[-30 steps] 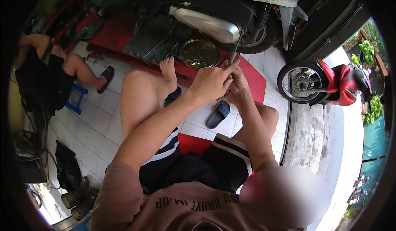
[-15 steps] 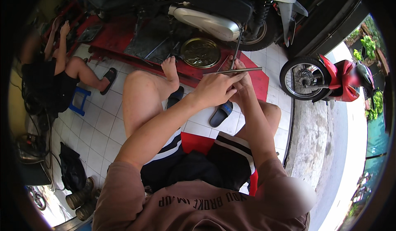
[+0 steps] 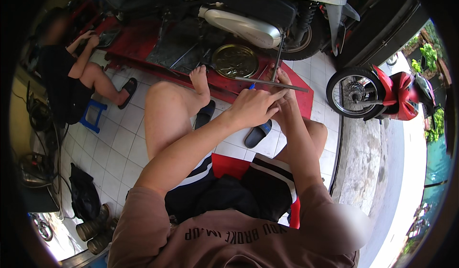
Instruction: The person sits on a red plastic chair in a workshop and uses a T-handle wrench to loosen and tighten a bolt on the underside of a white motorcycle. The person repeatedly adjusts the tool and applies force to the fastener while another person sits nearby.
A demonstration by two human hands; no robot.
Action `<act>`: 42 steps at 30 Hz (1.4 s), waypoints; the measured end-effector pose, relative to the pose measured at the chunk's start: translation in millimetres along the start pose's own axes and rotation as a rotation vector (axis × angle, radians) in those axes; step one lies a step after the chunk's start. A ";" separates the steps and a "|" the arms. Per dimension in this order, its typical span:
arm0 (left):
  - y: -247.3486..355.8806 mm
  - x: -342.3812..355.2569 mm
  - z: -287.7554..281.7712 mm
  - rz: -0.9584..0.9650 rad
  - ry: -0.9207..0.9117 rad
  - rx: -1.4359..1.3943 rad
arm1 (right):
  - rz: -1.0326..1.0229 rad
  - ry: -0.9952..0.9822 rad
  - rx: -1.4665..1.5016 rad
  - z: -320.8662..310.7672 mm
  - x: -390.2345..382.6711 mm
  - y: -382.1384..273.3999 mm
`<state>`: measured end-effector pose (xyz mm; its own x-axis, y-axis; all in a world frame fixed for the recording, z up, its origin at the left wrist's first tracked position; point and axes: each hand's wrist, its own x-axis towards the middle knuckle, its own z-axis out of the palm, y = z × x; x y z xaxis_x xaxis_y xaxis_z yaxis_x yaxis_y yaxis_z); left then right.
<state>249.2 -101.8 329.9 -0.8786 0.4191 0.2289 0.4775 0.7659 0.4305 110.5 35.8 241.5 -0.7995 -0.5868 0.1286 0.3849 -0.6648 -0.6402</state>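
Note:
My left hand [image 3: 252,107] reaches right, index finger stretched out and thumb apart, just below the crossbar. Its fingertips meet my right hand [image 3: 286,101], whose fingers are largely hidden, so its grip is unclear. A metal T-handle wrench [image 3: 277,57] has its long shaft running up to the silver engine-side cover [image 3: 241,25] of a scooter. Its crossbar [image 3: 256,81] lies just above both hands. The toes of my bare right foot [image 3: 284,76] show beside the shaft.
The scooter stands on a red lift platform [image 3: 299,88] that holds a round gold tray [image 3: 234,61] and long tools. Dark slippers [image 3: 257,134] lie on the white tiles. Another person [image 3: 64,67] sits at left near a blue stool [image 3: 93,116]. A red motorcycle [image 3: 399,93] stands at right.
The crossbar has turned, its right end now lower. My left hand has moved slightly down off the crossbar. The person at left has lowered their hands toward the platform.

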 end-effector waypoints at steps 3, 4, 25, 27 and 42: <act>-4.4 3.3 -1.7 -0.015 0.285 0.071 | -0.004 0.017 0.003 -9.8 2.3 -2.3; -6.1 5.0 -4.6 -0.013 0.346 0.079 | -0.012 0.004 -0.001 -16.8 4.8 -4.0; -13.3 8.1 -4.1 0.087 0.367 0.086 | -0.099 0.058 -0.069 -5.3 3.8 -0.7; -11.7 8.6 -5.3 -0.006 0.399 0.143 | -0.105 0.002 -0.091 -9.9 4.4 -2.6; 0.9 9.5 7.5 0.097 0.099 0.037 | -0.122 0.059 0.006 7.4 -2.0 -4.4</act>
<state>241.3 -93.4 325.9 -0.8236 0.4436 0.3535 0.5587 0.7421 0.3704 113.8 36.5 249.7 -0.8659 -0.4738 0.1605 0.2862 -0.7323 -0.6179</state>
